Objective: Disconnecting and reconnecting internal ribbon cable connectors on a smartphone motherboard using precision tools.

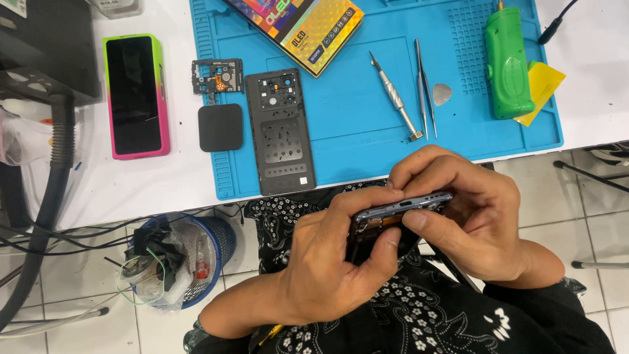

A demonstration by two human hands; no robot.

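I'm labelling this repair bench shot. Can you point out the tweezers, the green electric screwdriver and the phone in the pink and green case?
tweezers (424,85): head view, on the middle of the two arms.
green electric screwdriver (508,65): head view, on the middle of its body.
phone in the pink and green case (134,95): head view, on the dark screen.

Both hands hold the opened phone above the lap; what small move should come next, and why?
Probably bring the opened dark phone body over the blue silicone work mat: the left hand and right hand grip it off the table.

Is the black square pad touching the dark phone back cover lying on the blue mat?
Apart. The head view shows a thin strip of blue mat between the black square pad and the back cover.
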